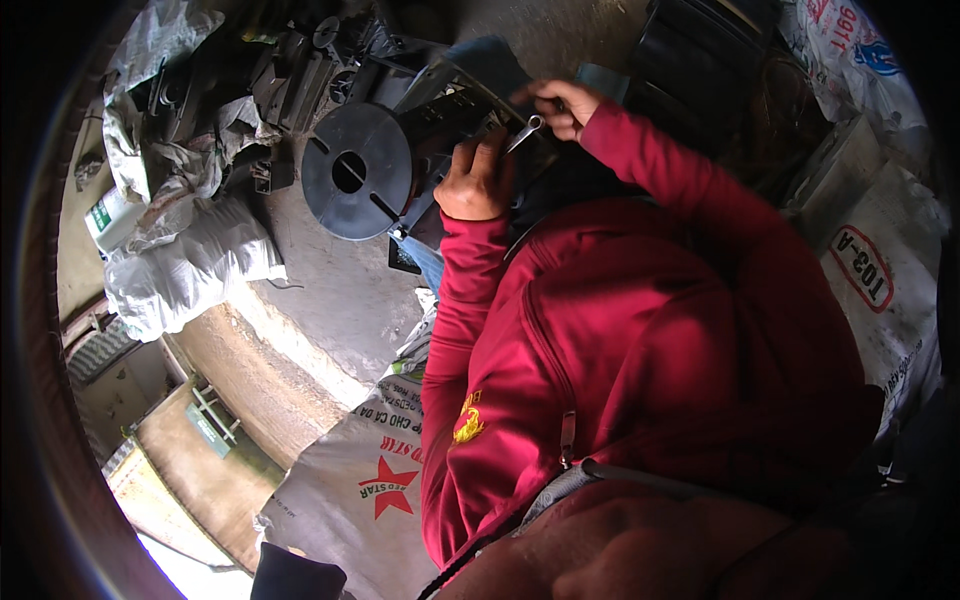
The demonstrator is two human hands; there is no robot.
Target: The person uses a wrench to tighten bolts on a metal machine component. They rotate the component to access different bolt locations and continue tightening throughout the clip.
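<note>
My left hand is closed, its fingers curled round a silver ring spanner; the ring end sticks out beyond them. Just past that end is my right hand, fingers bent together and slightly blurred. Whatever they pinch, if anything, is too small to make out. Both hands are over a dark machine with a metal frame. A large grey-black disc, with a round centre hole and slots, faces up on the machine, left of my left hand. My fingers hide part of the frame.
Dark metal parts and crumpled plastic bags lie at the left on a concrete floor. A white printed sack is at lower left. More sacks and a black container stand on the right.
</note>
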